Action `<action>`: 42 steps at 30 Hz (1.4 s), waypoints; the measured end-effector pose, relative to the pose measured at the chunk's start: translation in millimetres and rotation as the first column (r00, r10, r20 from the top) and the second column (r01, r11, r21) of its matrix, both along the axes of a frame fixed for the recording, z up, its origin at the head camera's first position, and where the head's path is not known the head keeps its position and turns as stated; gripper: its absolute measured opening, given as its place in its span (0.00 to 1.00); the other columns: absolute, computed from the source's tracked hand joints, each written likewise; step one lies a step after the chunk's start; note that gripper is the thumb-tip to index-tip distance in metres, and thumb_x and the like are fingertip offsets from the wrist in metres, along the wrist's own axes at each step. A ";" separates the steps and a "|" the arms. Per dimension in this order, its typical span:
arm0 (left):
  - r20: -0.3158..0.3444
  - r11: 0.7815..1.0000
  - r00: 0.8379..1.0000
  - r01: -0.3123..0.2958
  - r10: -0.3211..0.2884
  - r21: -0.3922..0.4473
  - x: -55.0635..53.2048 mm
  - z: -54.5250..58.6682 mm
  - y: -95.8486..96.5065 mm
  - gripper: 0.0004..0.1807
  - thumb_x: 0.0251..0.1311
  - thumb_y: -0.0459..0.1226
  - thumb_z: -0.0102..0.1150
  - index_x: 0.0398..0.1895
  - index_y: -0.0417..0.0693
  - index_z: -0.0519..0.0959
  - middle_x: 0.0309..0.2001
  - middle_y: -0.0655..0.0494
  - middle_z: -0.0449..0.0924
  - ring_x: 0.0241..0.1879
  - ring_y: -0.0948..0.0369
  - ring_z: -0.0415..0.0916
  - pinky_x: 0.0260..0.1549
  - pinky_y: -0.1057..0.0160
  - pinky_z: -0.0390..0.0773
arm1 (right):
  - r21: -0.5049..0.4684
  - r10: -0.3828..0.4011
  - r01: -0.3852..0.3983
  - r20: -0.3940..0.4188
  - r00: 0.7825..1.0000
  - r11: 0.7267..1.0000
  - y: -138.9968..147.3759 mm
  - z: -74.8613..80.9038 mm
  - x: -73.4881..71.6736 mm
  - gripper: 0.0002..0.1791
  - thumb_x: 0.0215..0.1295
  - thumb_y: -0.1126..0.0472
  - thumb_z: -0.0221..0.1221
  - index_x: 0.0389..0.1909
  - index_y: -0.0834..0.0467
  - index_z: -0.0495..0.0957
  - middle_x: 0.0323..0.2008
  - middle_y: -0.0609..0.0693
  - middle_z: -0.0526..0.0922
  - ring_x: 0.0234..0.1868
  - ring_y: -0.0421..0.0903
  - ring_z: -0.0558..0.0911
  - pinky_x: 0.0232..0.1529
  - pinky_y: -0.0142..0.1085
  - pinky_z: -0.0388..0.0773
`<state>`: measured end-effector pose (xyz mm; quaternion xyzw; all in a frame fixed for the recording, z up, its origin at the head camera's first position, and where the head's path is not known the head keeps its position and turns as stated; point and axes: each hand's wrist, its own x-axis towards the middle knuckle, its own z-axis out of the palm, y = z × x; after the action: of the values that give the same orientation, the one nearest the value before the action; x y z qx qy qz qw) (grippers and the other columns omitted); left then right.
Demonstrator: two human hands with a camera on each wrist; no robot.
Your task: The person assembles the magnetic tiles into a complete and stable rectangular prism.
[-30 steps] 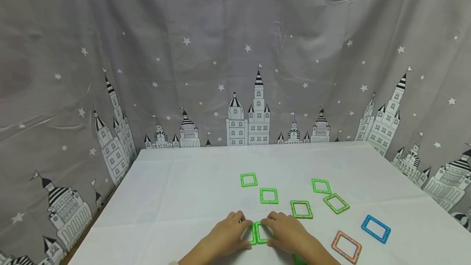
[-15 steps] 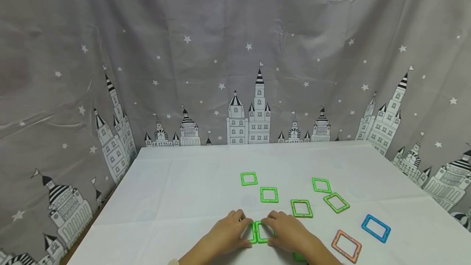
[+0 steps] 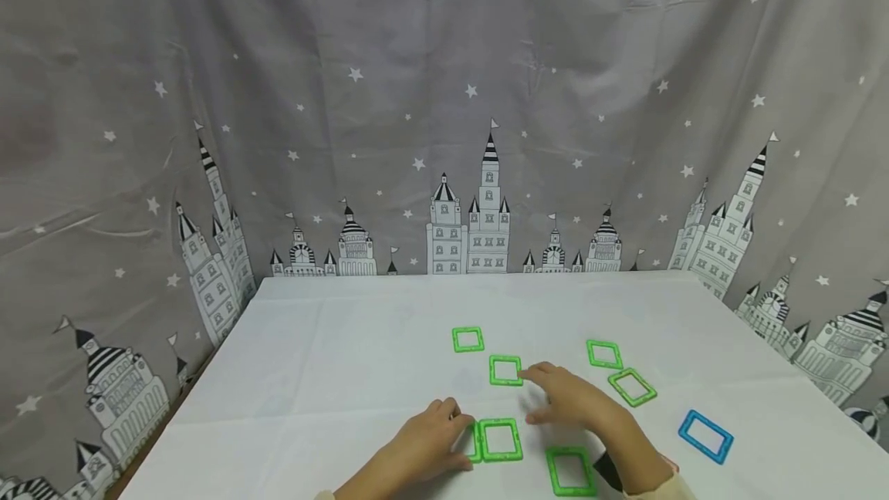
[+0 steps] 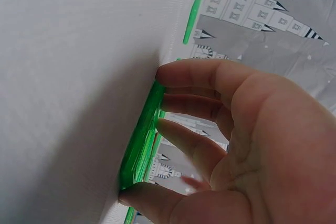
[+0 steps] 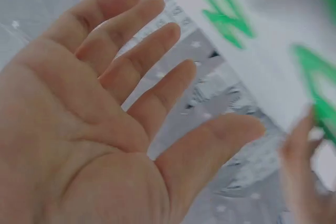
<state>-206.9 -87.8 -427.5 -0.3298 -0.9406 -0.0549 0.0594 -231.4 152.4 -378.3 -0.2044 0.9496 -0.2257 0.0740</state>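
In the head view, my left hand [image 3: 430,438] grips a green square frame-shaped tile [image 3: 477,442], mostly hidden behind the fingers. The left wrist view shows thumb and fingertips on opposite edges of that tile [image 4: 142,135]. A second green square tile [image 3: 501,457] lies flat against its right side. My right hand [image 3: 566,398] is raised off the table, fingers spread, holding nothing. The right wrist view shows its bare palm [image 5: 94,114]. Just past its fingertips is another green tile [image 3: 505,383]; one more green tile [image 3: 572,491] lies below it, nearer the front edge.
At the back lies a green tile [image 3: 468,349]. Two more, a green tile [image 3: 604,365] and a tilted green tile [image 3: 633,404], sit to the right, with a blue rectangular tile [image 3: 705,448] beyond. My right forearm covers most of an orange tile [image 3: 670,464]. A castle-print curtain [image 3: 389,99] hangs behind.
My right hand has let go of the right-hand green tile and moved up and to the right. It now covers the spot where another green tile showed. My left hand stays put.
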 end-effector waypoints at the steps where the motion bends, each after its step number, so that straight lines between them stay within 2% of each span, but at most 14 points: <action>1: 0.006 1.000 1.000 -0.002 0.002 0.000 0.5 -0.3 -0.3 0.30 0.44 0.56 0.68 0.49 0.52 0.79 0.39 0.60 0.72 0.34 0.67 0.65 0.30 0.71 0.72 | -0.012 -0.019 0.019 0.004 1.000 1.000 1.6 3.0 -4.3 0.32 0.53 0.57 0.68 0.59 0.60 0.72 0.61 0.59 0.72 0.63 0.61 0.70 0.61 0.57 0.66; 5: 0.023 1.000 1.000 0.012 -0.012 0.000 3.0 -1.5 -1.8 0.28 0.44 0.55 0.68 0.48 0.52 0.79 0.38 0.61 0.71 0.34 0.67 0.64 0.31 0.71 0.71 | -0.053 -0.098 0.098 0.012 0.995 0.994 6.6 6.7 -17.5 0.31 0.55 0.58 0.66 0.61 0.59 0.71 0.63 0.59 0.71 0.65 0.60 0.68 0.63 0.56 0.65; 9: 0.002 1.000 1.000 0.023 -0.023 0.003 2.7 -1.5 -1.0 0.28 0.45 0.55 0.68 0.48 0.52 0.79 0.39 0.61 0.71 0.34 0.67 0.64 0.31 0.72 0.71 | -0.002 -0.156 0.156 0.022 0.988 0.988 13.1 0.1 -25.7 0.32 0.53 0.60 0.67 0.61 0.60 0.71 0.62 0.60 0.71 0.65 0.61 0.68 0.62 0.56 0.65; 15: -0.006 1.000 1.000 0.001 -0.001 0.010 1.7 1.0 -1.7 0.30 0.44 0.56 0.67 0.50 0.50 0.79 0.39 0.60 0.72 0.34 0.68 0.64 0.29 0.72 0.71 | 0.157 -0.166 0.157 0.046 0.985 0.975 23.5 -17.4 -32.8 0.37 0.46 0.60 0.72 0.60 0.61 0.71 0.59 0.62 0.72 0.60 0.62 0.72 0.59 0.57 0.68; 21: 0.023 1.000 1.000 0.000 0.000 0.004 2.0 1.3 -2.0 0.29 0.46 0.55 0.67 0.50 0.51 0.78 0.41 0.60 0.72 0.35 0.67 0.65 0.31 0.72 0.71 | 0.185 -0.168 0.154 0.059 0.984 0.971 28.7 -26.3 -33.8 0.38 0.45 0.62 0.72 0.60 0.60 0.71 0.59 0.63 0.72 0.58 0.61 0.74 0.56 0.56 0.71; 23: 0.032 1.000 0.999 -0.002 0.002 0.001 1.8 1.7 -1.8 0.29 0.46 0.55 0.67 0.50 0.51 0.78 0.41 0.60 0.72 0.36 0.67 0.65 0.31 0.71 0.72 | 0.195 -0.164 0.152 0.046 0.985 0.969 27.8 -26.0 -33.1 0.36 0.45 0.63 0.72 0.59 0.59 0.72 0.54 0.60 0.74 0.52 0.58 0.76 0.52 0.53 0.74; 27: 0.033 1.000 0.999 0.006 -0.006 -0.001 2.4 2.4 -1.6 0.29 0.46 0.55 0.67 0.50 0.51 0.78 0.41 0.60 0.73 0.35 0.67 0.64 0.32 0.71 0.71 | 0.206 -0.155 0.148 0.016 0.988 0.967 28.2 -26.1 -32.1 0.33 0.43 0.62 0.73 0.55 0.57 0.75 0.45 0.55 0.74 0.44 0.51 0.73 0.45 0.49 0.75; 30: 0.033 1.000 0.999 0.012 -0.012 0.002 2.4 2.7 -1.4 0.29 0.46 0.55 0.67 0.50 0.51 0.78 0.41 0.60 0.72 0.35 0.68 0.63 0.32 0.72 0.71 | 0.186 -0.158 0.154 0.007 0.987 0.970 29.3 -26.0 -32.3 0.31 0.41 0.62 0.74 0.51 0.57 0.77 0.42 0.55 0.72 0.43 0.51 0.71 0.45 0.49 0.74; 35: 0.022 1.000 1.000 0.020 -0.021 0.001 1.4 3.1 -1.8 0.28 0.47 0.55 0.66 0.50 0.52 0.78 0.40 0.61 0.71 0.34 0.68 0.62 0.31 0.72 0.70 | 0.090 -0.162 0.160 0.008 0.987 0.983 27.1 -23.4 -35.0 0.17 0.49 0.67 0.67 0.42 0.56 0.80 0.36 0.53 0.72 0.37 0.48 0.72 0.42 0.45 0.74; 39: 0.020 1.000 1.000 0.024 -0.024 0.000 0.4 1.7 -2.1 0.28 0.47 0.55 0.66 0.50 0.52 0.78 0.40 0.61 0.71 0.34 0.68 0.62 0.31 0.72 0.70 | 0.018 -0.099 0.100 -0.019 0.995 0.995 22.6 -19.3 -33.9 0.08 0.55 0.69 0.63 0.35 0.55 0.82 0.31 0.48 0.72 0.34 0.44 0.69 0.38 0.39 0.70; 42: 0.049 1.000 0.999 0.017 -0.018 0.012 -0.1 1.2 -2.4 0.29 0.47 0.56 0.66 0.51 0.52 0.77 0.41 0.61 0.72 0.35 0.68 0.64 0.33 0.71 0.72 | -0.022 -0.027 0.026 -0.052 0.998 0.999 18.6 -15.3 -31.2 0.07 0.56 0.68 0.63 0.35 0.55 0.82 0.30 0.46 0.71 0.32 0.42 0.68 0.35 0.35 0.69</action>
<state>-207.0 -90.2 -426.3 -0.3362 -0.9385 -0.0690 0.0375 -262.5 171.0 -393.6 -0.1984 0.9515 -0.2311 0.0440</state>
